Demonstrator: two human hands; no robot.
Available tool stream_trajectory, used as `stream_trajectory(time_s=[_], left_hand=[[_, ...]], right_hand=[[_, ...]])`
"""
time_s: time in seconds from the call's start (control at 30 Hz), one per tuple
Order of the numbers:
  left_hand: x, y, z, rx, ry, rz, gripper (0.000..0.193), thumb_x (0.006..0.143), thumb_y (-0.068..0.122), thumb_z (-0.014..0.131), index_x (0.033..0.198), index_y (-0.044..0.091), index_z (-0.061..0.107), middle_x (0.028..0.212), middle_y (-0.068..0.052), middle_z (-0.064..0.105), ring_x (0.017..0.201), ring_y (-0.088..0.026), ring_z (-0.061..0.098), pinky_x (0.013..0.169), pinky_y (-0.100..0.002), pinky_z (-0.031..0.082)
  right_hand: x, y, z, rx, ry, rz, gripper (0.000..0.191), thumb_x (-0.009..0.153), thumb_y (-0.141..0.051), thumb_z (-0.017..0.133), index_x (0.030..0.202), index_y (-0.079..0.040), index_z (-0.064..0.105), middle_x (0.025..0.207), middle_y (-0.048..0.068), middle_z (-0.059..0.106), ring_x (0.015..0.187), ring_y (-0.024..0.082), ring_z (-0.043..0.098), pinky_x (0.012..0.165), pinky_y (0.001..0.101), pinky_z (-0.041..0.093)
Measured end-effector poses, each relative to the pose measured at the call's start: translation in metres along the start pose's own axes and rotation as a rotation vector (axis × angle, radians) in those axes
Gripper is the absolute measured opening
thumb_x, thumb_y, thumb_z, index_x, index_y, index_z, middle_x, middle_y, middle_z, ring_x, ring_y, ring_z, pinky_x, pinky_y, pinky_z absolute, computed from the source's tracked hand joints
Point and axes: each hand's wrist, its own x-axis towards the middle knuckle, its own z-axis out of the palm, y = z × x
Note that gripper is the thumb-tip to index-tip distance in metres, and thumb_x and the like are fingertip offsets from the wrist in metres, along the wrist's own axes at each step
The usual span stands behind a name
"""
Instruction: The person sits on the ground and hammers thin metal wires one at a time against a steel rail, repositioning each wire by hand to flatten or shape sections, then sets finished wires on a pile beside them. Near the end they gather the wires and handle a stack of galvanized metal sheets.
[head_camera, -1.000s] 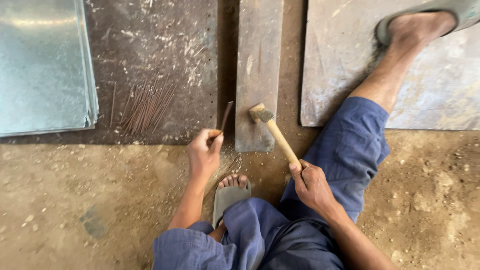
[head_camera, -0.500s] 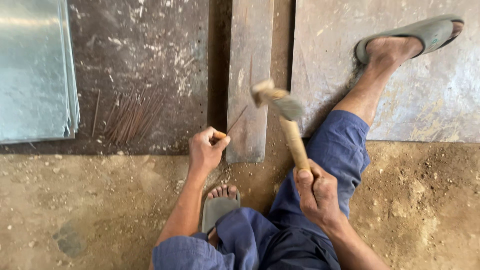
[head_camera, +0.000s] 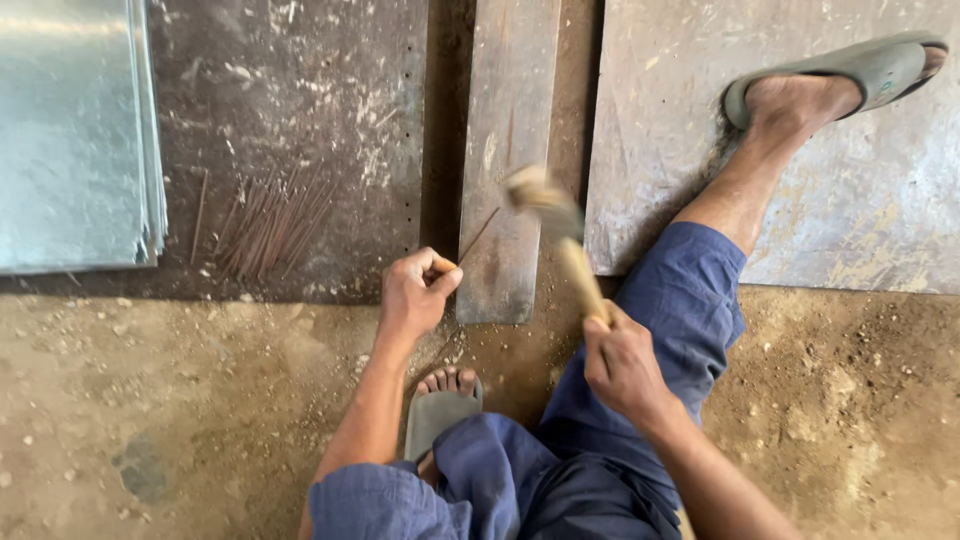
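The head camera looks steeply down, close over the hands, at the workshop floor (head_camera: 150, 420).

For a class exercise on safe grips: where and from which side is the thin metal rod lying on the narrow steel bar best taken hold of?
Probably at its near end, from the left, as the left hand pinches it. The thin rod slants up and right across the narrow steel bar, so its far end stays free under the blurred hammer in the right hand, fingers clear.
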Motion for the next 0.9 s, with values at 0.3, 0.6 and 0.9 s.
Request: stream_trajectory(time_s=[0.3,0.6,0.9], left_hand=[[-0.005,0.005,0.001,0.047,0.028,0.033,0.01,0.083,0.015,0.08,0.085,0.005,0.076,0.075,-0.006,0.076,0.064,-0.012,0.069,0.06,-0.032,0.055],[-0.007,0.004,0.003,-0.003,0.072,0.097,0.012,0.083,0.014,0.08,0.087,0.004,0.076,0.073,-0.007,0.075,0.063,-0.013,0.069,0.058,-0.03,0.053],[-0.009,0.002,0.002,-0.012,0.092,0.153,0.013,0.079,0.013,0.083,0.084,0.004,0.076,0.073,-0.007,0.075,0.064,-0.012,0.068,0.059,-0.03,0.054]], right_hand=[[0.001,-0.01,-0.002,0.001,-0.045,0.032,0.027,0.101,-0.015,0.049,0.084,0.003,0.059,0.073,0.022,0.056,0.06,0.041,0.056,0.056,0.0449,0.044],[0.003,-0.003,-0.002,0.017,-0.005,0.005,0.024,0.102,-0.011,0.049,0.089,0.005,0.061,0.074,0.021,0.056,0.057,0.037,0.056,0.053,0.0421,0.044],[0.003,0.002,-0.004,0.205,0.073,0.243,0.026,0.106,-0.014,0.049,0.094,0.005,0.062,0.064,0.017,0.053,0.053,0.036,0.05,0.05,0.0416,0.04]])
